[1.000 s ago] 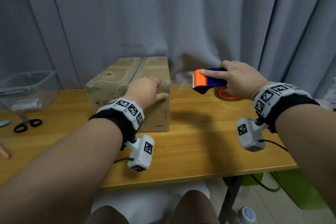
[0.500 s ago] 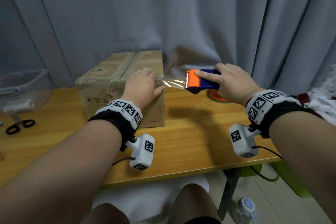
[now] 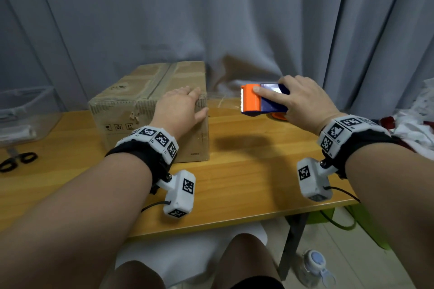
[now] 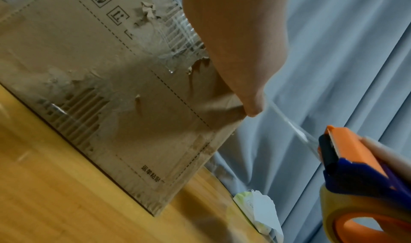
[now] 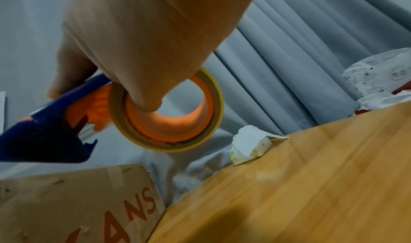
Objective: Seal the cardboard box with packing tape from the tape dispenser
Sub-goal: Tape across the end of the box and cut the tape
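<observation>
box (image 3: 150,105) sits on the left of the table (image 3: 246,183), left hand (image 3: 178,110) spread flat pinning clear tape (image 4: 291,125) at its right top edge. right hand (image 3: 303,103) grips the tape dispenser (image 3: 263,98). pulling sideways could peel that end or twist the strip.

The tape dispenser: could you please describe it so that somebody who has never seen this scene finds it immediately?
Look at the wooden table in front of the grey curtain; a cardboard box stands on it. To the right of the box, the right hand holds the tape dispenser above the table. It is the only orange and dark blue thing, with a toothed edge facing the box.
</observation>
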A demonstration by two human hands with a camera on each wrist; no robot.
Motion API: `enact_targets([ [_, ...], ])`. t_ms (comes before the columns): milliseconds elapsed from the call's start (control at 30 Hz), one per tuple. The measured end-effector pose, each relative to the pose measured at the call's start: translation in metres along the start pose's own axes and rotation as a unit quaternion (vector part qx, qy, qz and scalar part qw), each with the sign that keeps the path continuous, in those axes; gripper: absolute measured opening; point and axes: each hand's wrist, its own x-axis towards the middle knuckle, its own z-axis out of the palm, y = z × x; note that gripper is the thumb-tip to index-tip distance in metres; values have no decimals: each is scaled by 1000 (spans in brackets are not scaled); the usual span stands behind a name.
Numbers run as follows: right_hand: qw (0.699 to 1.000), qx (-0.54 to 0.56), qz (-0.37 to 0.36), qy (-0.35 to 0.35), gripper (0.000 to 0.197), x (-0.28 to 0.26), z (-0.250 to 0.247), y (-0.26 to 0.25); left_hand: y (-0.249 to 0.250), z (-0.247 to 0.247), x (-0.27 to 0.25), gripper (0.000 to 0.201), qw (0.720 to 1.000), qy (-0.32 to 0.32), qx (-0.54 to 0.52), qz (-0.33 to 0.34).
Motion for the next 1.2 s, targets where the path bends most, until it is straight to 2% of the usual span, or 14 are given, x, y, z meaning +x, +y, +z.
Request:
enact_targets([
  [133,998,9,31,-57,80,-12,4,1,2,1,-2,64,1000,9,2,3],
  [333,976,3,40,-212,66,17,-6,-15,3,-1,-3,63,1000,10,0,5],
  [567,957,-7,51,-287,62,42,-36,-40,2,-1,-3,64,1000,2,0,4],
  [700,942,-2,44,-333,67,58,-38,-59,2,-1,-3,64,1000,0,-2,5],
  [800,935,17,46,-351,65,65,-29,-66,2,-1,-4,65,1000,2,-5,7],
  [1100,931,51,93,-349,63,67,-21,-74,-4,-2,0,68,1000,-12,-1,27],
  [1200,928,31,92,-359,47,67,-23,-73,-6,-1,3,69,1000,-11,-1,30],
])
